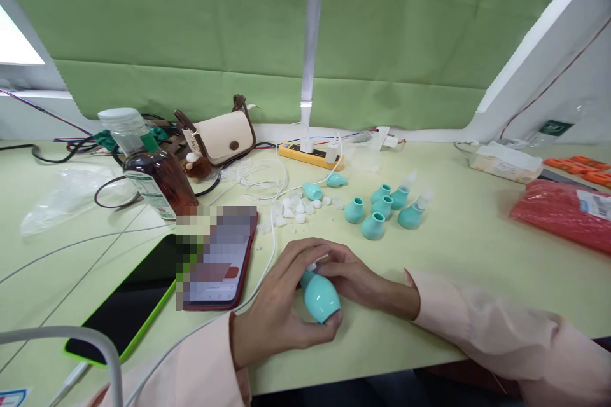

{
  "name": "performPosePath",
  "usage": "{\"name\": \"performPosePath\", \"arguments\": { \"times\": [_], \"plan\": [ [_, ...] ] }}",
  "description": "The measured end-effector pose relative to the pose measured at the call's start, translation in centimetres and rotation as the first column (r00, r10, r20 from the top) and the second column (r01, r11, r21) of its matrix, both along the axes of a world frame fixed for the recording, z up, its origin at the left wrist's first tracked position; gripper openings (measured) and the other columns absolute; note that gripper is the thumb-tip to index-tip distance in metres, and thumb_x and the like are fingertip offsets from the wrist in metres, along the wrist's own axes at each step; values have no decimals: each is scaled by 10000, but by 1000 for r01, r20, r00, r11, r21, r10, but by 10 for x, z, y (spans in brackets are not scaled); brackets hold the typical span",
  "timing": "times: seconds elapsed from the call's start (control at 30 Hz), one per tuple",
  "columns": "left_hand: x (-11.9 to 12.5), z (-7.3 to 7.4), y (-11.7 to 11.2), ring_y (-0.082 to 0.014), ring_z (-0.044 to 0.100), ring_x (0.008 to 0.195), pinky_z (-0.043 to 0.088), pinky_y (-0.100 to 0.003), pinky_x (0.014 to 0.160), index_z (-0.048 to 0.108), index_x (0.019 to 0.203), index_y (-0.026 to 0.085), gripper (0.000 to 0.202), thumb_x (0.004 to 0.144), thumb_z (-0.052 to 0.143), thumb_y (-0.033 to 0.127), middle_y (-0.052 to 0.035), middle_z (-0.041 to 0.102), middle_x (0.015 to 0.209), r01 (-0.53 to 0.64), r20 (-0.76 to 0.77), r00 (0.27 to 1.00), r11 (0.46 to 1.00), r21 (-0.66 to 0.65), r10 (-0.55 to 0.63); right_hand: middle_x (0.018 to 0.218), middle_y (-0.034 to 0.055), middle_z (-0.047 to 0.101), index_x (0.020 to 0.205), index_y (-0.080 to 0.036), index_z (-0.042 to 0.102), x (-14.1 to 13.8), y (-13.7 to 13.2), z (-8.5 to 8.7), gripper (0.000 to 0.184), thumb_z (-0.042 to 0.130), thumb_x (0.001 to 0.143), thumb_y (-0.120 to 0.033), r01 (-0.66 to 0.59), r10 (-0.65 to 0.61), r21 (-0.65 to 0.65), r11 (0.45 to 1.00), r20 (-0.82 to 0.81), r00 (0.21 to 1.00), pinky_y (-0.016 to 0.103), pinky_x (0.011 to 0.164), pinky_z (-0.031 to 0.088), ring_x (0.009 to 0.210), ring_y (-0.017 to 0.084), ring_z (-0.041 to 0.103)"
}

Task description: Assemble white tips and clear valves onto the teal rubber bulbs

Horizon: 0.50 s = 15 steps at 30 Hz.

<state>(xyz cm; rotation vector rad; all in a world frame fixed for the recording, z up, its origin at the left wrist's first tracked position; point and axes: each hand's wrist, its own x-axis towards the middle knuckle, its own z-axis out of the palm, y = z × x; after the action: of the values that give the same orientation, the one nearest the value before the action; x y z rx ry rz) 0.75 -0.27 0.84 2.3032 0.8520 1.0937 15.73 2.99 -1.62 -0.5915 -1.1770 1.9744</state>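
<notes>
As left hand (272, 315) and right hand (360, 280) clasp a teal bulb (321, 299), spare bulbs (373, 226) and phones (217, 280) lie near.

Held bulb (319, 296) at front, phone (219, 267) left of it, loose bulbs (382, 206) behind, bottle (153, 172) behind phone.

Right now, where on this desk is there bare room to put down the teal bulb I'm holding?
The held bulb could go on the bare tabletop between the loose teal bulbs and the red bag, beyond your right sleeve. Crowded: white pieces ahead, phone and cables left of your left hand.
</notes>
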Motion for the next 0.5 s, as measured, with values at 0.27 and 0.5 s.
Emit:
{"name": "performPosePath", "arguments": {
  "times": [0.27,0.5],
  "plan": [
    [0,-6,4,-262,175,1248,245,-422,1009,174,1285,208,835,593,642,186,-103,186,1364,24,-80,996,990,-138,-35,551,-63,513,894,-182,469,-2,0,1,286,625,686,-302,93,-133,207,974,193,972,165,434,372,475,64,487],
    [2,-11,9,-195,462,1059,407,-353,879,282,1242,255,530,766,489,145,-61,454,1197,4,126,990,868,-496,67,634,-53,545,877,-228,333,2,12,-1,283,542,749,-371,382,-465,343,858,202,862,222,546,420,586,102,540]
  ]
}}
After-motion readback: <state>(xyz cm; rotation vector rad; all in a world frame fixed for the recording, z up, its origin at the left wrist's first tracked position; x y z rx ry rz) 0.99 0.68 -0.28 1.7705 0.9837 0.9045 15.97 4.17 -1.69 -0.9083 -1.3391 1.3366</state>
